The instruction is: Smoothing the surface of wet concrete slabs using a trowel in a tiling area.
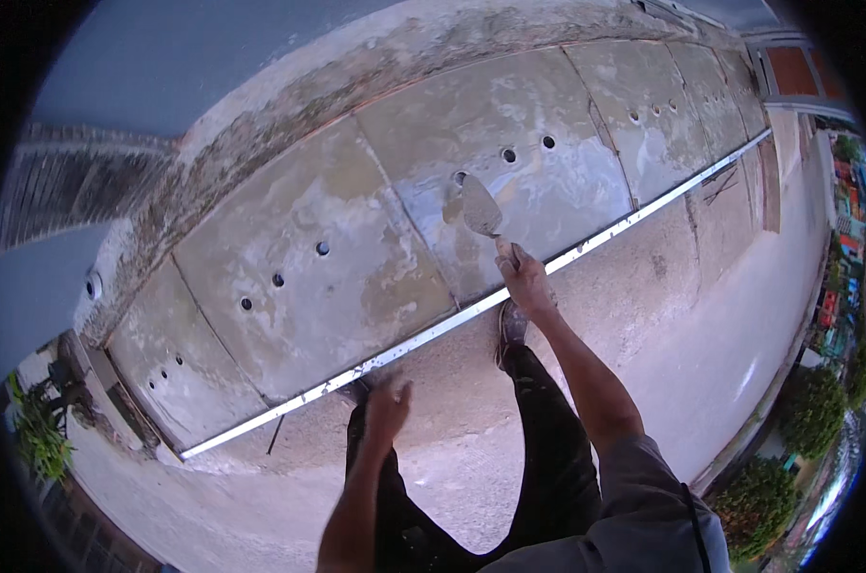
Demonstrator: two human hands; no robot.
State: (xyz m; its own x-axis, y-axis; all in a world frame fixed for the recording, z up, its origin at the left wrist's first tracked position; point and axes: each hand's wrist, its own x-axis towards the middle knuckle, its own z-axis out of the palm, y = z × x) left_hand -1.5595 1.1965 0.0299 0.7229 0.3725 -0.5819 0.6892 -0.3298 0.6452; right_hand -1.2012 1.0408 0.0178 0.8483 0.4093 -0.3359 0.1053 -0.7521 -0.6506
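My right hand [526, 283] is closed around the handle of a pointing trowel [481, 205]. The trowel's grey, smeared blade points away from me, its tip beside a small round hole [459, 179] in the wet-looking concrete slab [509, 105]. Whether the blade touches the surface I cannot tell. My left hand [388, 406] hangs low in front of my left leg, slightly blurred, fingers loosely apart with nothing visible in them. A long, pale straight bar [481, 307] runs along the near edge of the slab, between my feet and the concrete.
Several round holes, such as one at the left [322, 248], dot the slab, which thin joint lines divide into panels. A rough raised kerb [251, 124] borders the far side. My shoe [512, 329] stands close to the bar. Green plants [41, 430] grow at the left.
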